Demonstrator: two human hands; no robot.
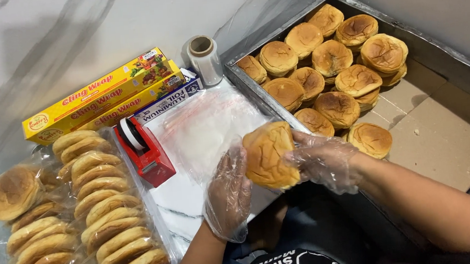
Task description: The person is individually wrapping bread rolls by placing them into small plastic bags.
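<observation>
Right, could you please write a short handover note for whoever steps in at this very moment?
Both hands wear clear plastic gloves. The right hand grips a bun by its right side; the left hand lies open against its left side.
Below them, clear plastic bags lie on the counter, beside a red tape dispenser.
Done: bagged buns in rows on the left.
Left: loose buns piled in the metal tray on the right.
Wrap boxes and a film roll stand along the wall.
</observation>
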